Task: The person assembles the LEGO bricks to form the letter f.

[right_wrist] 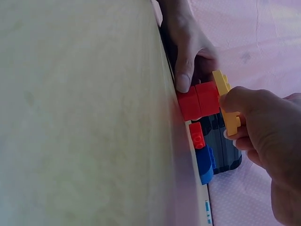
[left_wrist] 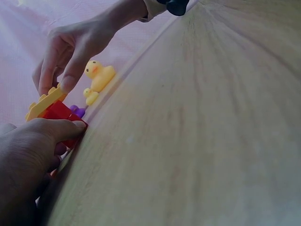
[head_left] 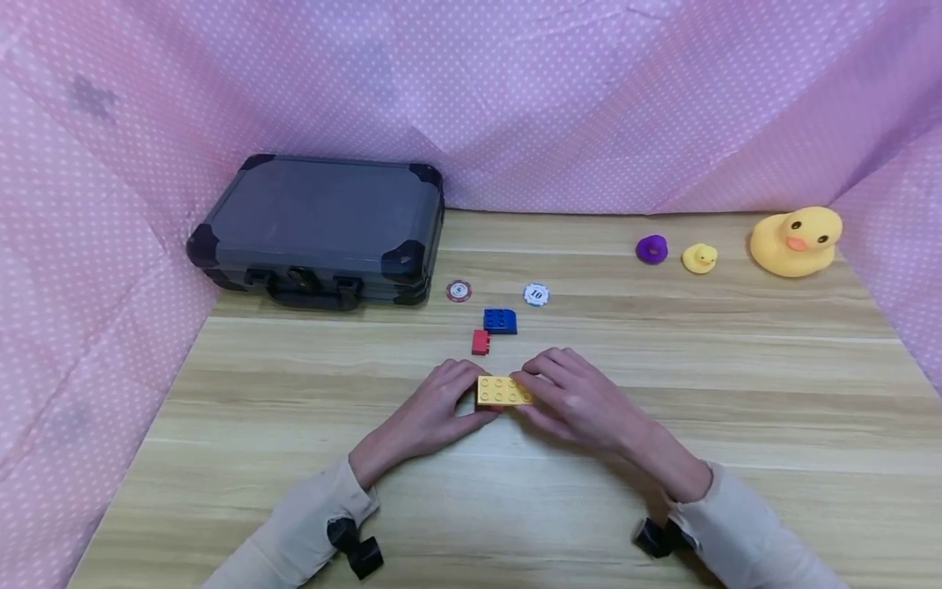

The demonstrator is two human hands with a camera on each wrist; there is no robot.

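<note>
My left hand [head_left: 434, 411] grips a stack of two red bricks [right_wrist: 197, 100] low at the tabletop, its thumb on the lower one. Over the stack, my right hand [head_left: 581, 401] pinches a flat yellow brick [head_left: 495, 390] with round studs facing up. In the right wrist view this yellow brick lies against the top of the upper red brick and reaches out past it; whether the two are locked together I cannot tell. Just beyond the hands lie a smaller red brick [head_left: 481, 342] and a blue brick [head_left: 500, 321] with a rounded corner.
A grey case [head_left: 316, 221] with black corners stands at the back left. Two poker chips, one red [head_left: 459, 291] and one white [head_left: 536, 294], lie behind the blue brick. Purple [head_left: 652, 249], small yellow [head_left: 699, 258] and large yellow [head_left: 795, 243] ducks sit back right, before a pink dotted cloth [head_left: 552, 106].
</note>
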